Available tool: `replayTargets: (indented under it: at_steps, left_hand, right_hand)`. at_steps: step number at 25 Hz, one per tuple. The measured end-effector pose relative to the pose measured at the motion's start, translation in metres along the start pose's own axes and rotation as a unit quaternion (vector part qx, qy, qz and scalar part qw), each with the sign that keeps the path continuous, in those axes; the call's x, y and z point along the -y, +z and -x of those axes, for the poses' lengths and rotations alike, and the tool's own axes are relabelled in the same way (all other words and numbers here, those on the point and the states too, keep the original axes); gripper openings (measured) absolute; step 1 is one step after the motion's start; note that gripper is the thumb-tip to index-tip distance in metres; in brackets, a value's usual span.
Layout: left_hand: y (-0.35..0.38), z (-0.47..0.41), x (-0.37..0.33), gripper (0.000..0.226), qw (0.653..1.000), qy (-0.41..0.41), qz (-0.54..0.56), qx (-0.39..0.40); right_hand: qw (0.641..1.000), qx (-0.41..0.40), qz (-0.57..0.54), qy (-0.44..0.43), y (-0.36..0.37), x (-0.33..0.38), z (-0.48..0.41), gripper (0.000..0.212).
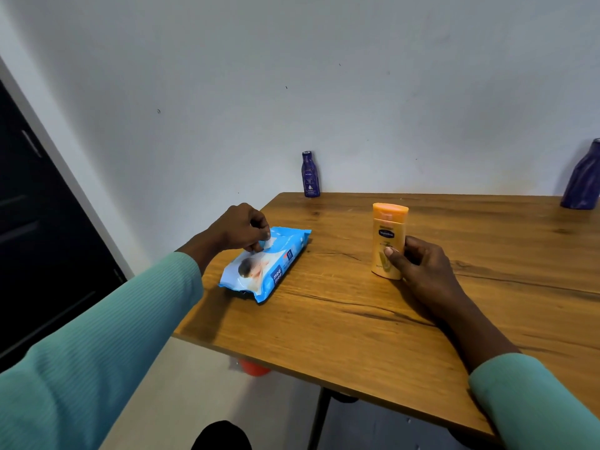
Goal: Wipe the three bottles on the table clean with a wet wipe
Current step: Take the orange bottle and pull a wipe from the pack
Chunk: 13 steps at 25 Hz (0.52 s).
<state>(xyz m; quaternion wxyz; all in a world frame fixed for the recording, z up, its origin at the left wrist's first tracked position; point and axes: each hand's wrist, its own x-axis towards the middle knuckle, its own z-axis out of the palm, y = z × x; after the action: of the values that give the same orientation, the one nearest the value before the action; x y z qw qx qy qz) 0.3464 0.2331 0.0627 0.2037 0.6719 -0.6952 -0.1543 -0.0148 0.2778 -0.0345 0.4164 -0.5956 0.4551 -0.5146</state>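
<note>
Head view, wipe pack: lying left of orange bottle.
Left hand: pinching wipe pack's white tab.
Right hand: gripping upright orange bottle.

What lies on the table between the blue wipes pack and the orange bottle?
Nothing. In the head view, only bare wood of the table shows between the wipes pack and the orange bottle.
</note>
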Motion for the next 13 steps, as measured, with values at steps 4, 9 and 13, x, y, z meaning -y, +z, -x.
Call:
replayTargets:
  at_steps: [4,9,13]
  left_hand:
    - [0.003,0.005,0.004,0.007,0.996,0.052,-0.002,-0.070]
    - [0.011,0.010,0.008,0.014,0.980,0.061,0.113,-0.150]
    - [-0.011,0.010,-0.018,0.018,0.890,0.025,0.373,-0.262]
  right_hand:
    - [1.000,0.003,0.001,-0.003,0.000,-0.001,-0.001,0.045]
    - [1.000,0.004,0.000,-0.004,0.000,-0.003,-0.003,0.047]
    - [1.000,0.005,-0.008,0.002,-0.001,-0.005,-0.003,0.045]
